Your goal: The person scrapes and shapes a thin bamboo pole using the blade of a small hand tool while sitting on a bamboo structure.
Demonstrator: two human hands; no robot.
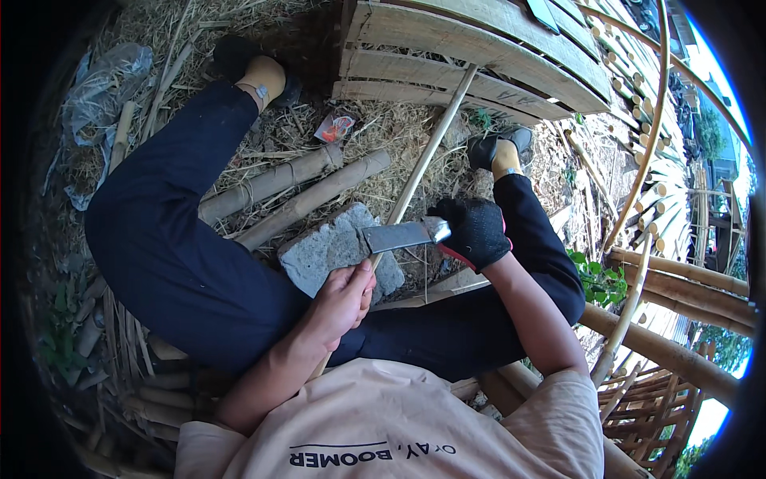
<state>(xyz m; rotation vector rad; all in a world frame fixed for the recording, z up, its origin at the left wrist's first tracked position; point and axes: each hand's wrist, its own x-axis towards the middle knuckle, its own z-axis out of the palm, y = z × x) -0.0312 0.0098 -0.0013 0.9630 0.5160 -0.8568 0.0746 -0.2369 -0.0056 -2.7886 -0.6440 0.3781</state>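
Note:
My bare left hand is closed around a long, thin bamboo strip. The strip runs from beside my body, past the hand, up to the slatted wooden crate. In a black glove, my right hand grips a short, broad-bladed knife by its handle end, where a silvery band shows. The flat blade lies across the strip just beyond my left fingers; whether its edge cuts in, I cannot tell. Under the blade and strip is a rough grey concrete block, between my legs.
The wooden crate stands ahead. Two bamboo pieces lie on straw-strewn ground, left of the block. A clear plastic bag is at far left. Stacked bamboo poles and a bamboo frame line my right side.

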